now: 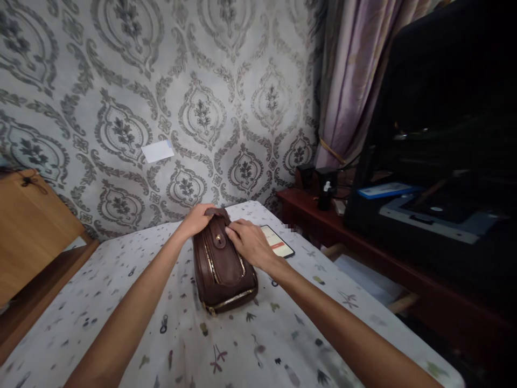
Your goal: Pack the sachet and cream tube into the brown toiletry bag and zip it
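Note:
A dark brown leather bag (228, 256) with gold zippers and a small flap with a gold clasp (218, 237) lies on the patterned sheet. At its far left corner my left hand (197, 220) is closed on the upper edge, by the handle strap; some fingertips are hidden behind the leather. My right hand (252, 243) grips the far right side, thumb beside the flap and fingers bent over the edge. What lies under those fingers is out of sight. Just past my right hand, a phone (278, 241) with a lit screen rests on the sheet.
The bedding (161, 334) reaches a wall with damask wallpaper, where a white paper (157, 151) is stuck. On the right a dark red stand (307, 207) holds a large black screen (436, 129) and small black items. A wooden board (36, 226) stands at left.

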{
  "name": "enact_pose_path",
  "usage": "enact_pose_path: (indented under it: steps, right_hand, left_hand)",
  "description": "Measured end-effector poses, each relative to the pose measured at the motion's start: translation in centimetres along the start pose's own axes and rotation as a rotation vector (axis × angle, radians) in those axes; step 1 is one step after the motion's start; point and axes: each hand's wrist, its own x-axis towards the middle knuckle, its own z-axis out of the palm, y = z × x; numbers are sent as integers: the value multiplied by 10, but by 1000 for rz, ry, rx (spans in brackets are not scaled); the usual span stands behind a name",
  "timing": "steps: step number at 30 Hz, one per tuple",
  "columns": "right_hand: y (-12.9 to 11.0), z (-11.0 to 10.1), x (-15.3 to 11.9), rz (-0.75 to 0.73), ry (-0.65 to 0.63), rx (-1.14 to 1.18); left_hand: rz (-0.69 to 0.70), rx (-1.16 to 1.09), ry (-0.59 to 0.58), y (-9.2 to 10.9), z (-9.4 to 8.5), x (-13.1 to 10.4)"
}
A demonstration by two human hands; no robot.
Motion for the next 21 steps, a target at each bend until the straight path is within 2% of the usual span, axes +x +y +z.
enact_pose_path:
  steps: [5, 9, 11, 14, 18, 21]
  right_hand:
    - [-23, -10, -8, 8, 3, -224]
    - [-27, -5, 2, 69, -164, -119]
    - [-24, -1, 9, 112, -201, -36]
    - [-16, 7, 15, 131, -175, 79]
    - [0, 17, 21, 122, -110, 175]
    - [13, 24, 32, 57, -105, 280]
  left_hand:
    - [-18, -10, -4, 5, -1, -2]
    - [-28, -52, 1, 6, -1, -4]
    - [-34, -63, 1, 5, -1, -5]
    - [-32, -88, 6, 2, 0, -6]
    - [-39, -159, 12, 0, 2, -8]
    - [-59, -201, 21, 0, 3, -9]
